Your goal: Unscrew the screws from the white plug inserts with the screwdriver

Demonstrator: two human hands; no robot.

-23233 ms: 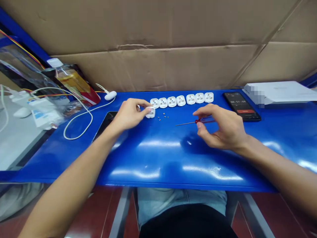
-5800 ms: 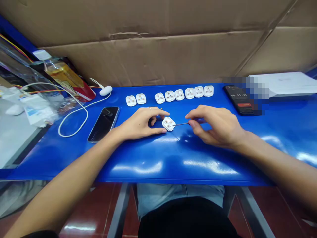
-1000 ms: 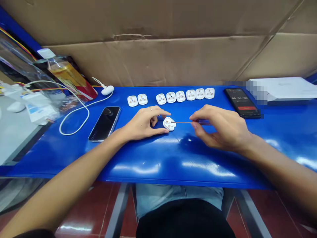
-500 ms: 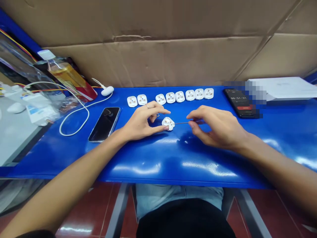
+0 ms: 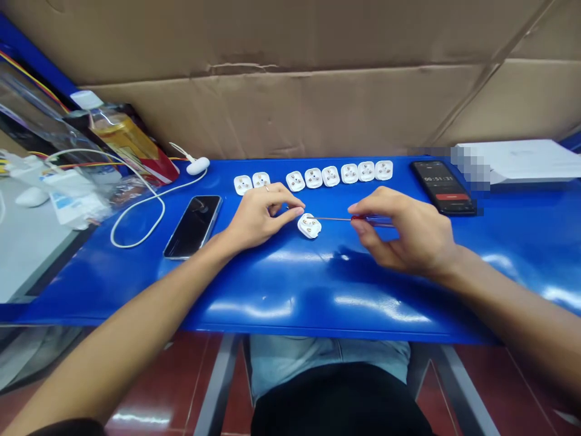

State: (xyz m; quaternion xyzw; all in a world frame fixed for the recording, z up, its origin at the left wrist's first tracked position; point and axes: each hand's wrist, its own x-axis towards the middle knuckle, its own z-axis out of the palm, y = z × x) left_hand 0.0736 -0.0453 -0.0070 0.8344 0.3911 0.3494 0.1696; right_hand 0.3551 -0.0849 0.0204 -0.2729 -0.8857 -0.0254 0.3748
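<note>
A white plug part [image 5: 309, 226] with brass-coloured contacts lies face up on the blue table, between my hands. My right hand [image 5: 411, 233] is closed around the reddish, see-through handle of a screwdriver [image 5: 333, 218]. Its thin shaft points left, and the tip is over the far edge of the plug part, close to my left fingertips. My left hand [image 5: 258, 217] has thumb and index finger pinched together just beyond the part's upper left edge. Whatever lies between those fingertips, if anything, is too small to make out.
Several similar white plug parts [image 5: 330, 176] form a row behind my hands. One phone [image 5: 193, 227] lies left; another phone [image 5: 442, 188] showing a timer lies right, beside a white box [image 5: 521, 160]. A white cable [image 5: 158, 215], a bottle [image 5: 120, 136] and chargers [image 5: 70, 197] crowd the left.
My left thumb has come off the plug part and closed against the index finger. The screwdriver tip has shifted up and slightly left, and the plug part has turned a little.
</note>
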